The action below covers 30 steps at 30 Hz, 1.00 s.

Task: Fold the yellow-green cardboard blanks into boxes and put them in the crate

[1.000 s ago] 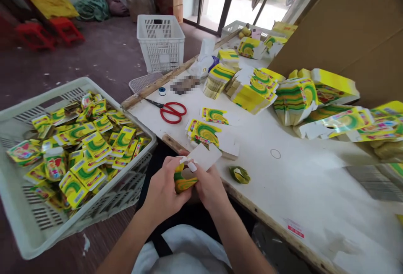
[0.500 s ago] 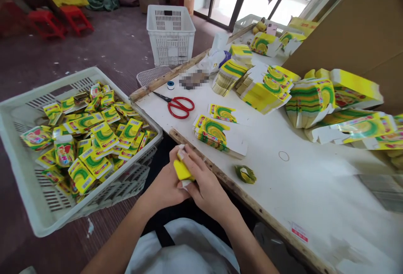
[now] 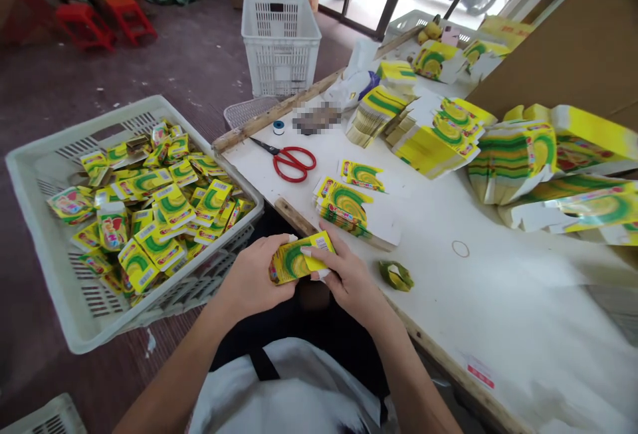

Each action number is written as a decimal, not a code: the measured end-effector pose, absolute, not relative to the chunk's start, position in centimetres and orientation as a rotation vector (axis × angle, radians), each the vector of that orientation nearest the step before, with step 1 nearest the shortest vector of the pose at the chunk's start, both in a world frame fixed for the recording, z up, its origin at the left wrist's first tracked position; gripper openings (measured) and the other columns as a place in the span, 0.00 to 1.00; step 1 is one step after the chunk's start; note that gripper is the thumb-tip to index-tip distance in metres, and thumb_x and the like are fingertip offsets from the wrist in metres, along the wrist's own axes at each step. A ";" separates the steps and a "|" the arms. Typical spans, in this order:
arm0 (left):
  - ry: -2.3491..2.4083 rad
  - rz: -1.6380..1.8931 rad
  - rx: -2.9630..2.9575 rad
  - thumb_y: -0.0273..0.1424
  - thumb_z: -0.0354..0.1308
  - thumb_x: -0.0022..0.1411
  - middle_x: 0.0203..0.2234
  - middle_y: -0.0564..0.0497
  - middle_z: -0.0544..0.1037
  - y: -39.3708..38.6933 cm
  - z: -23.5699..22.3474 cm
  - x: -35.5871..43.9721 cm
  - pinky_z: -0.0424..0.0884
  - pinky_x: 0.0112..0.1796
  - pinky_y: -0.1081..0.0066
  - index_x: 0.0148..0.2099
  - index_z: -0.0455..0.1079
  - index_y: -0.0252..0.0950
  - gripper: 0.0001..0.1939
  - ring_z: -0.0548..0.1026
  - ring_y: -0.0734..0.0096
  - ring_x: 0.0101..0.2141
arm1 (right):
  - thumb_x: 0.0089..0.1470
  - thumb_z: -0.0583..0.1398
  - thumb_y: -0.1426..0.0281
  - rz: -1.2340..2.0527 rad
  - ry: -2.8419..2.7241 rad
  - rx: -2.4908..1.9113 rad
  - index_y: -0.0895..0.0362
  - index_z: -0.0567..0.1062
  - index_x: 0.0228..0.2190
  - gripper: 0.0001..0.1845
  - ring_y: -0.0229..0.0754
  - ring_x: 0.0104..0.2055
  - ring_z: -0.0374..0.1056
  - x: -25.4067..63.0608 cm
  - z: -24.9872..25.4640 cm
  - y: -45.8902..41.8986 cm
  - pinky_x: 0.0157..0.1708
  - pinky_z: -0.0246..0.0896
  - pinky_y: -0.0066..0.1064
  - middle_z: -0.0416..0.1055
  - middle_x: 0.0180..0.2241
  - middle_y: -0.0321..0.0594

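Observation:
A small yellow-and-green printed carton is held between my two hands, in front of the table's wooden edge. My left hand is closed round its left end. At the right end, by the barcode flap, the fingers of my right hand are closed on it, thumb on top. Just beyond lies a stack of flattened cartons, with a loose carton blank behind. A crumpled green-yellow piece sits on the table right of my right hand.
A white crate full of small cartons stands at the left. Red-handled scissors and a small spool lie on the white table. More carton stacks line its far side. Another white crate stands on the floor.
The carton has been turned, so its printed face and barcode now show. My hands have moved slightly apart along it, and the view has shifted a little.

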<state>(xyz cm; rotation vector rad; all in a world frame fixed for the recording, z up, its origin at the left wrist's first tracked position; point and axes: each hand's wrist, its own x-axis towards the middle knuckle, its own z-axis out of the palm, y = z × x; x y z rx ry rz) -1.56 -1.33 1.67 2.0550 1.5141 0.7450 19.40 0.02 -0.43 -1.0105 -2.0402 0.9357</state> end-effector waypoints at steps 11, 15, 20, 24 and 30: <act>1.387 0.782 2.239 0.25 0.62 0.49 0.43 0.45 0.81 -0.6 4.1 -2.1 0.75 0.46 0.60 0.50 0.69 0.36 0.24 0.78 0.58 0.42 | 0.60 0.56 0.75 0.880 -2.023 -1.045 0.52 0.73 0.51 0.18 0.49 0.62 0.64 19.2 0.5 -0.2 0.55 0.67 0.44 0.66 0.60 0.52; 1.351 0.778 2.210 0.25 0.63 0.47 0.42 0.46 0.81 -0.4 4.0 -2.4 0.76 0.44 0.61 0.50 0.70 0.37 0.25 0.79 0.60 0.40 | 0.60 0.56 0.74 0.938 -2.048 -0.949 0.52 0.77 0.43 0.12 0.49 0.61 0.66 19.8 0.6 -0.1 0.55 0.67 0.43 0.68 0.58 0.50; 1.367 0.810 2.195 0.26 0.63 0.50 0.44 0.44 0.80 -0.4 3.8 -1.7 0.75 0.47 0.59 0.52 0.69 0.36 0.24 0.78 0.57 0.44 | 0.55 0.62 0.70 1.049 -1.761 -1.101 0.52 0.67 0.52 0.23 0.52 0.60 0.66 18.7 -0.3 -0.5 0.55 0.66 0.47 0.67 0.59 0.52; 1.438 0.935 1.952 0.30 0.66 0.50 0.44 0.44 0.80 -0.9 2.7 -1.4 0.75 0.47 0.58 0.52 0.70 0.36 0.25 0.78 0.56 0.44 | 0.53 0.64 0.68 1.055 -1.614 -1.170 0.55 0.55 0.61 0.38 0.54 0.63 0.62 17.0 -0.9 -0.6 0.58 0.63 0.50 0.61 0.63 0.57; 1.580 1.784 0.880 0.48 0.64 0.56 0.57 0.40 0.70 -0.1 0.0 -3.3 0.64 0.61 0.58 0.57 0.62 0.38 0.32 0.68 0.55 0.60 | 0.53 0.60 0.68 0.490 -1.579 -1.514 0.55 0.67 0.53 0.25 0.55 0.52 0.68 20.2 -0.1 3.2 0.54 0.61 0.54 0.74 0.50 0.51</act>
